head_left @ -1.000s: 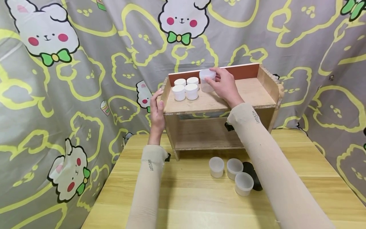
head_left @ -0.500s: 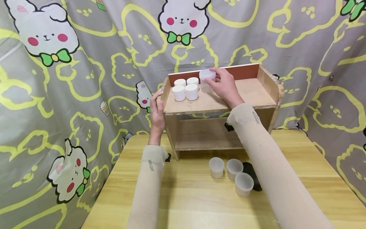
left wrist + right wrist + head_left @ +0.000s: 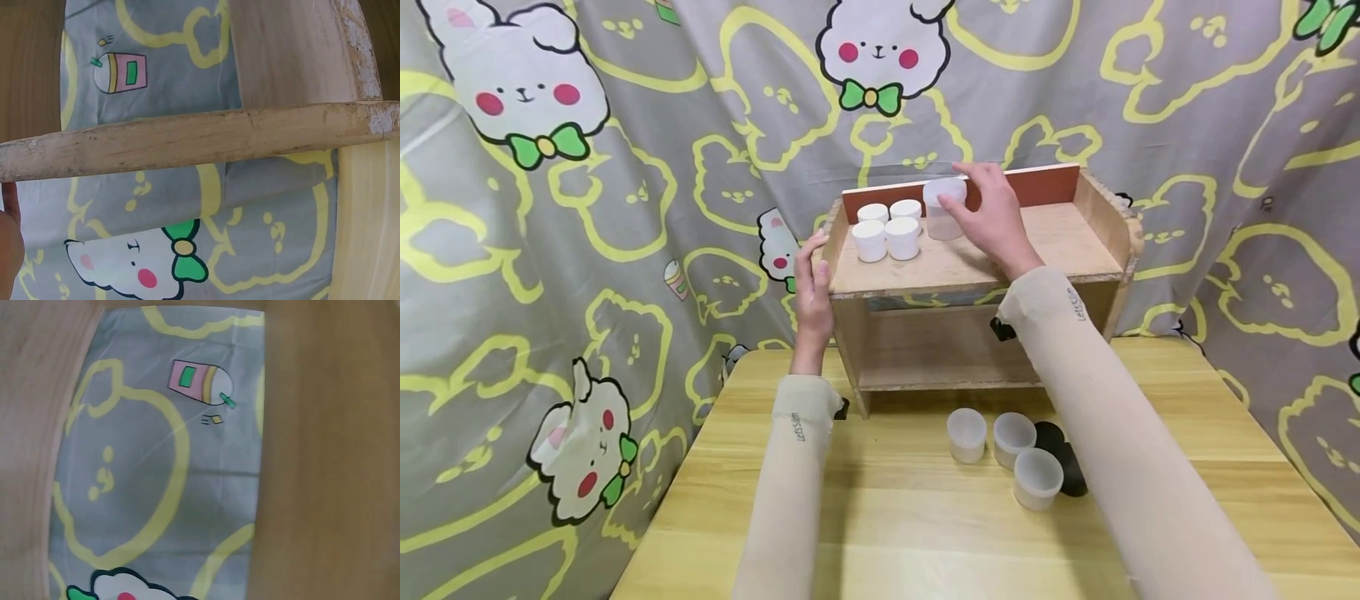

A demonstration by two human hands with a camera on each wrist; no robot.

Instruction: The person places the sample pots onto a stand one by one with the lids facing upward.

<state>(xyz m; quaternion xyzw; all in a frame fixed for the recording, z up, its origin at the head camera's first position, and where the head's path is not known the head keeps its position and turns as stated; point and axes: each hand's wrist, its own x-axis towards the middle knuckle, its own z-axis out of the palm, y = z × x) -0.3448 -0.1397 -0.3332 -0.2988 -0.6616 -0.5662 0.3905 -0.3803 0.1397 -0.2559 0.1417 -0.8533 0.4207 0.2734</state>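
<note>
My right hand (image 3: 996,218) is at a translucent, round plastic tub (image 3: 944,223) with a pale top, standing on the small wooden shelf unit (image 3: 970,265). The thumb overlaps the tub's front, while the fingers are spread and raised just above its right rim. Several small white tubs (image 3: 902,240) sit close together to the left of it, in two rows. My left hand (image 3: 812,292) presses against the outside of the shelf's left side panel (image 3: 187,140), fingertips at its upper edge. In the right wrist view the hand is out of sight.
On the wooden table (image 3: 880,517) in front of the shelf stand three open translucent tubs (image 3: 967,435). Flat black discs (image 3: 1070,471) lie beside them, partly hidden by the right sleeve. A patterned curtain (image 3: 700,167) hangs behind the shelf and at the sides.
My right fingers have opened and lifted from the tub's top; before, they held it. The tub stays in place. My left hand stays at the side panel.
</note>
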